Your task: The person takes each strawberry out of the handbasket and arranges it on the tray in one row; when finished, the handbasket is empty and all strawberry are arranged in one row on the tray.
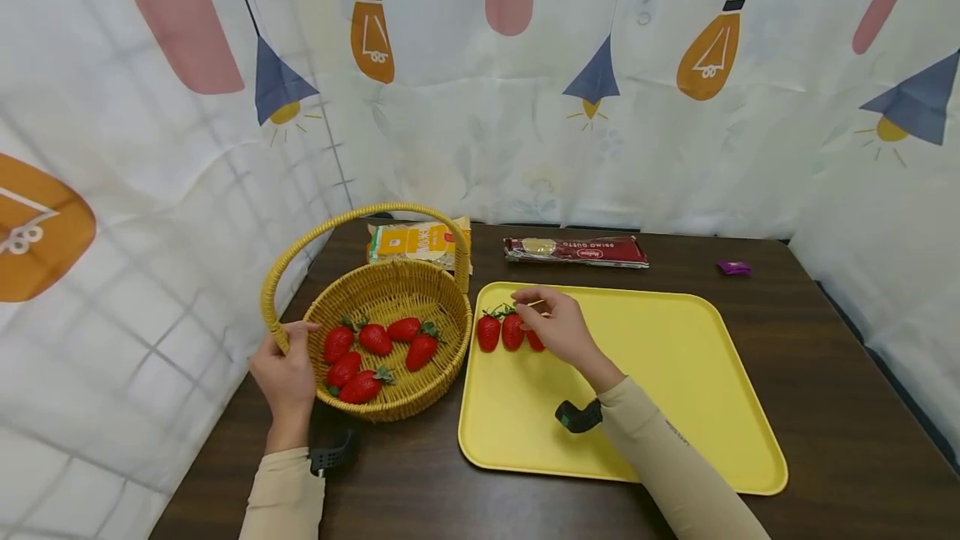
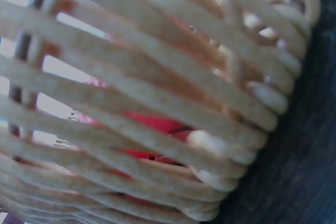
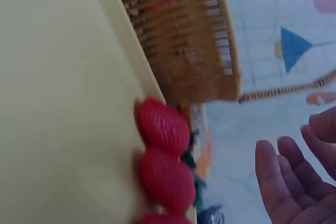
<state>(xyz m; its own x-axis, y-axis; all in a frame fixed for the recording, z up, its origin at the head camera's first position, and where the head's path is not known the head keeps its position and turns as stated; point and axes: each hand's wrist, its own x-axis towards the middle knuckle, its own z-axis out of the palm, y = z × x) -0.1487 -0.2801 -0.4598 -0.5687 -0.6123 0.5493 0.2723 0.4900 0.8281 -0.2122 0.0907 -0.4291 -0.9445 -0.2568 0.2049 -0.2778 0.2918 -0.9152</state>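
Observation:
My left hand [image 1: 287, 369] grips the yellow wicker basket [image 1: 408, 409] at its left rim, by the foot of the arched handle. Several red strawberries [image 1: 360, 387] with green leaves lie inside it. Through the weave, the left wrist view shows a red strawberry [image 2: 155, 124]. Over the far left corner of a yellow tray [image 1: 667, 382] hovers my right hand [image 1: 558, 327], its fingers loosely bent and holding nothing. Beneath and beside it, three strawberries [image 1: 513, 332] stand in a row on the tray; the hand partly covers the rightmost.
Behind the basket lies a yellow-and-white food packet [image 1: 420, 242]. A dark red long packet [image 1: 577, 251] sits beyond the tray, and a small purple wrapped piece [image 1: 734, 267] is farther right. A printed curtain [image 1: 465, 140] borders the dark wooden table [image 1: 405, 482] at the back and sides.

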